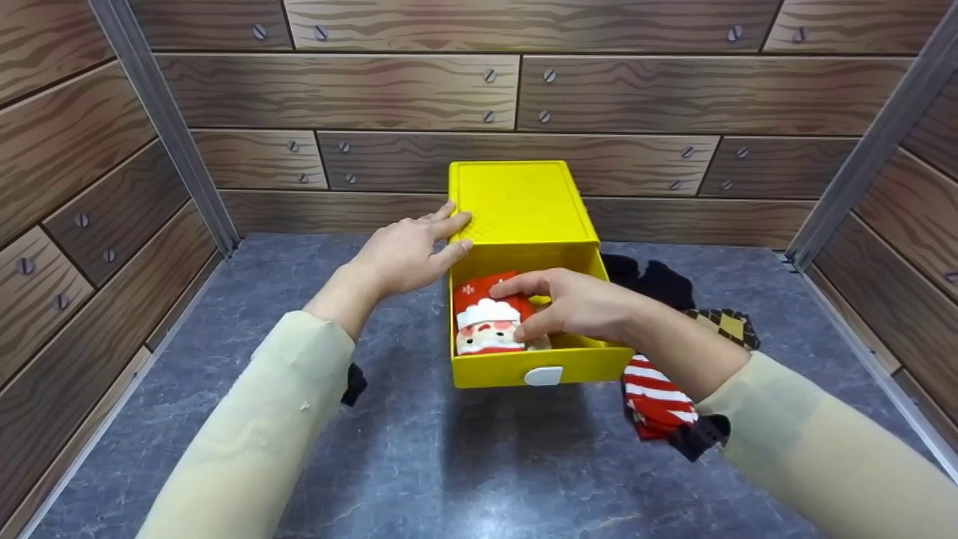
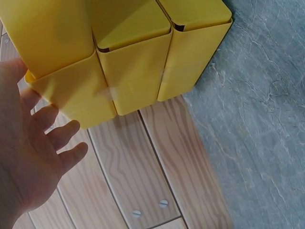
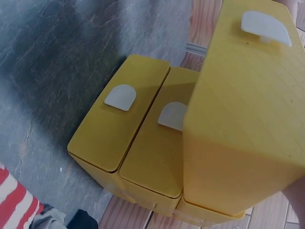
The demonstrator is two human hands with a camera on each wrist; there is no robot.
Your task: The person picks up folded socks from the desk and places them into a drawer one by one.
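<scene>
A yellow drawer box point(image 1: 516, 202) stands on the grey tabletop point(image 1: 479, 464) with its top drawer point(image 1: 509, 368) pulled out toward me. Inside the drawer lies a red and white Santa sock point(image 1: 486, 329). My right hand point(image 1: 528, 307) reaches into the drawer and pinches that sock between curled fingers and thumb. My left hand point(image 1: 419, 247) rests flat against the box's upper left edge, its fingers straight. In the left wrist view the left hand point(image 2: 33, 157) is spread beside the yellow box point(image 2: 133, 67). The right wrist view shows the pulled-out drawer point(image 3: 248, 109) above two closed drawers point(image 3: 124, 129).
Loose socks lie right of the box: a black one point(image 1: 655, 281), an argyle one point(image 1: 730, 326) and a red-and-white striped one point(image 1: 658, 400), partly under my right forearm. Wood-patterned walls point(image 1: 337, 90) close in the back and both sides.
</scene>
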